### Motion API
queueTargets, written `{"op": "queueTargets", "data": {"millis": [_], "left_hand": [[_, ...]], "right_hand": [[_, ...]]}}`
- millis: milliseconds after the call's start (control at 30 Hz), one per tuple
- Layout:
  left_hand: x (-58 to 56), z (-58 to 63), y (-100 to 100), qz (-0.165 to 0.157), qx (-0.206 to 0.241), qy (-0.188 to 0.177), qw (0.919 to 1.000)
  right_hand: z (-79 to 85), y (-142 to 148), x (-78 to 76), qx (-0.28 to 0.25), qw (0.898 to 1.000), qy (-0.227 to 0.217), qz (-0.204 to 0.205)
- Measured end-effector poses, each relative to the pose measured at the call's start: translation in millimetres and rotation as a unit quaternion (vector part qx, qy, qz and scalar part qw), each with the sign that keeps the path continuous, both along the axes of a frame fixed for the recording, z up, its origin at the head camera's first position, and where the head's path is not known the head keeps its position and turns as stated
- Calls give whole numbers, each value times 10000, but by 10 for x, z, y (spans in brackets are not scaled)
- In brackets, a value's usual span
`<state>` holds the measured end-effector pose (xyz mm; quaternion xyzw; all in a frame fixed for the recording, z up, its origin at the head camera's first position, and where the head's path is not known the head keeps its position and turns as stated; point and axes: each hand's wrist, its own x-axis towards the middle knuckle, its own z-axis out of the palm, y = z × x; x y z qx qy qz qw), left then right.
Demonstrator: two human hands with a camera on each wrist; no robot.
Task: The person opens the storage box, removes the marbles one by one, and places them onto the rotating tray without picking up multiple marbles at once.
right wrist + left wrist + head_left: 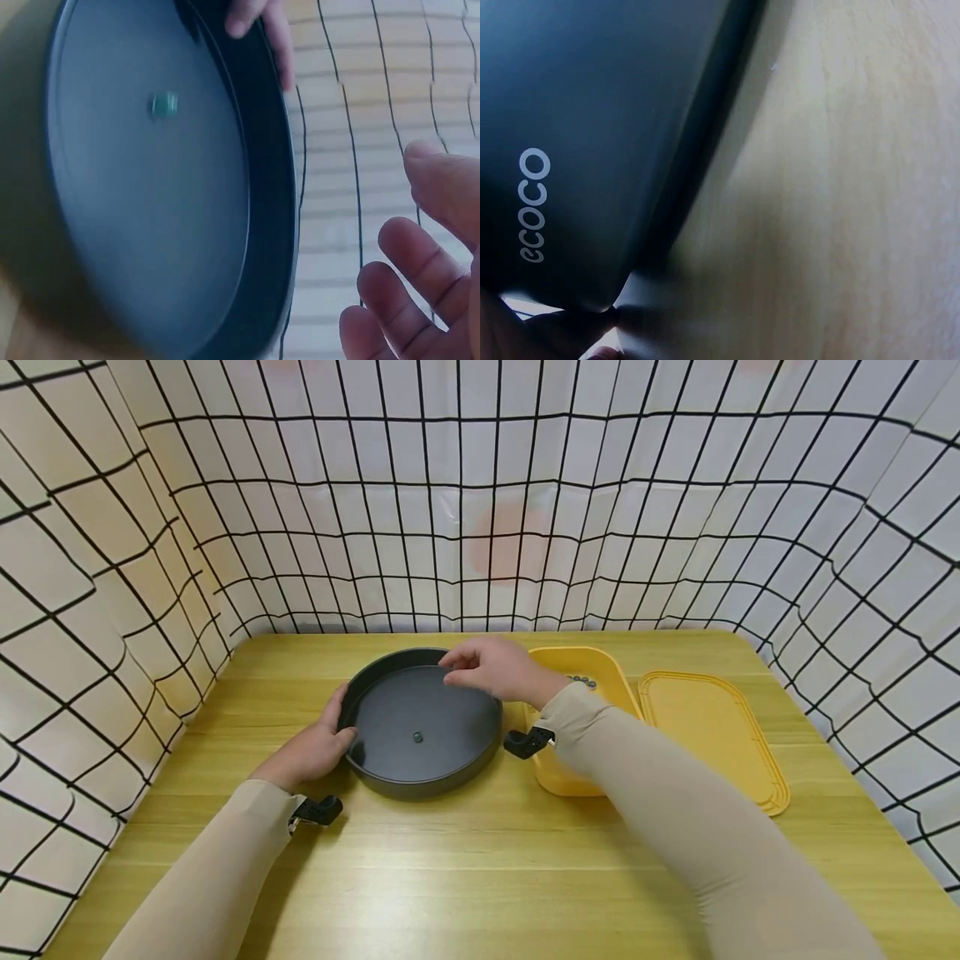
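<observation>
A round dark grey tray (397,706) with a raised rim rests on the table. My left hand (318,747) grips its left rim, thumb inside and fingers outside. One small green bead-like piece (417,737) lies on the tray floor, also visible as a green piece (164,104) in the right wrist view. Above the tray's far right rim hovers my right hand (498,668), fingers loosely bent and apart from the thumb, with nothing seen between them. The left wrist view has the tray's dark wall (592,112) close up, lettered "ecoco".
Right of the tray stands a yellow bin (615,681), partly behind my right forearm, with several small dark round pieces (582,682) inside. A yellow lid (705,735) leans or lies against its right side. White black-gridded sheeting (420,510) surrounds the wooden table (420,877).
</observation>
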<state>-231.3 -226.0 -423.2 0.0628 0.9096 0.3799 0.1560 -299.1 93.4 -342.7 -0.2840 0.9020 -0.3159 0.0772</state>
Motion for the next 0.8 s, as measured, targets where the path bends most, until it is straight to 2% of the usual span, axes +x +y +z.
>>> {"op": "queueTargets", "data": {"millis": [200, 400, 500, 667, 800], "left_hand": [[-8, -8, -2, -8, 5, 2, 10000], [-8, 8, -1, 31, -80, -33, 10000], [-5, 14, 1, 42, -88, -63, 9999], [2, 17, 6, 37, -75, -77, 9999], [7, 17, 8, 14, -81, -69, 9999]], "right_hand": [[-120, 480, -155, -218, 9985, -152, -473], [-301, 898, -250, -23, 9963, -475, -709], [-377, 1014, -289, 135, 9958, -539, -726], [-476, 1120, -337, 669, 9944, -383, -725], [-583, 1152, -379, 1024, 9923, -399, -570]]}}
